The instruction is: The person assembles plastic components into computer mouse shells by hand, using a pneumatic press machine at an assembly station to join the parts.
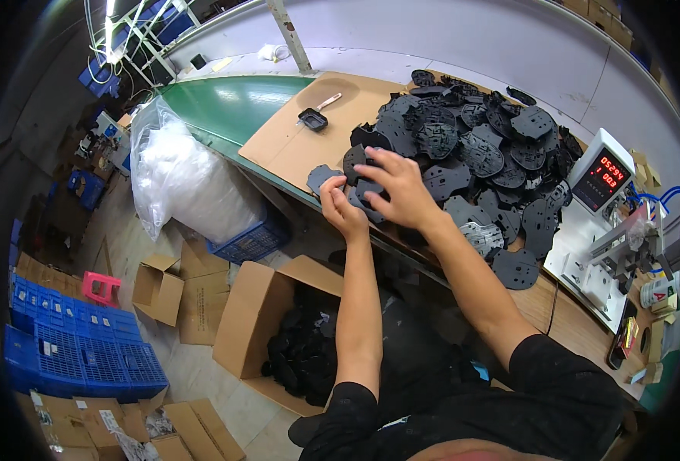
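Note:
At the table's edge my left hand is closed, its fingertips against a dark grey flat plastic plate that it appears to grip. Just right of it is my right hand, its thumb and fingers spread apart. Its fingertips reach over a black plastic plate beside the pile; I cannot tell whether they touch it. Another dark plate lies partly hidden between the two hands. A large pile of black plastic plates, rounded and dotted with holes, spreads across the table to the right.
A brush-like tool with a black square head lies on the cardboard sheet. A machine with a red digital display stands at right. Below the table, a cardboard box holds black parts. A blue crate carries a plastic bag.

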A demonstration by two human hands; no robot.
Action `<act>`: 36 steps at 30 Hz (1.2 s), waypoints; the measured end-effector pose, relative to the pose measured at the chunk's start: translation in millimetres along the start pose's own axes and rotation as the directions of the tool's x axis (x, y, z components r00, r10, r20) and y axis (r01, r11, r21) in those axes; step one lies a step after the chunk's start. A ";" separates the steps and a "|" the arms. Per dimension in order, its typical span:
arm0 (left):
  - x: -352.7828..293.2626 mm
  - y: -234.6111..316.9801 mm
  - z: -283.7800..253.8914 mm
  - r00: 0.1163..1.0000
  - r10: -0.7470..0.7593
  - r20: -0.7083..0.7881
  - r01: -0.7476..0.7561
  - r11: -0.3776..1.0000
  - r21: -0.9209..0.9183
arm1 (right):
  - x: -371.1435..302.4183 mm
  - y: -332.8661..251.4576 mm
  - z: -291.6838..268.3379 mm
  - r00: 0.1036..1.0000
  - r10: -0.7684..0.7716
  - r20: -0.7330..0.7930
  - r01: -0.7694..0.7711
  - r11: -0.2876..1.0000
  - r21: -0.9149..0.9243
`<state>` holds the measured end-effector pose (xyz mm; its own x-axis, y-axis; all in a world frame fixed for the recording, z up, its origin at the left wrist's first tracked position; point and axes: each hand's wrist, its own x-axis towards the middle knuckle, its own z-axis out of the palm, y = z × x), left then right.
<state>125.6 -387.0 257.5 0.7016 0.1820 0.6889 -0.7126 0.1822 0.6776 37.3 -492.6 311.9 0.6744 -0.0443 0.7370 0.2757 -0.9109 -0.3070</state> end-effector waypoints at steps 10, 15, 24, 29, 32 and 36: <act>14.6 -33.2 -31.6 0.989 -0.143 -0.038 0.143 0.860 0.489 | -9.2 -3.9 9.5 0.943 0.122 0.310 -0.090 0.989 -0.115; 15.5 -41.1 -35.1 0.910 -0.415 -0.003 0.357 0.778 0.517 | -9.7 -2.7 13.3 0.927 0.163 0.338 -0.129 0.984 -0.121; 1.5 -28.1 -43.2 0.937 -0.325 -0.127 0.349 0.887 0.301 | -11.3 -6.1 17.6 0.953 0.156 0.258 -0.132 0.985 -0.110; -29.2 -6.6 -38.9 0.579 -0.758 -0.301 0.585 0.643 -0.494 | -14.9 -3.3 19.1 0.953 0.163 0.255 -0.139 0.984 -0.109; -47.1 -1.5 -49.6 0.607 -0.784 -0.131 0.536 0.525 -0.661 | -12.5 -8.5 17.7 0.945 0.086 0.317 -0.067 0.995 -0.069; -50.7 19.9 -43.0 0.675 -0.736 0.050 0.530 0.437 -0.727 | -13.0 -11.0 15.1 0.938 -0.003 0.346 -0.013 0.999 0.045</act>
<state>75.9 -351.0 225.0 0.9980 -0.0592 -0.0208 0.0619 0.8785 0.4738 35.9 -475.8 296.6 0.8689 0.1035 0.4841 0.2973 -0.8910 -0.3432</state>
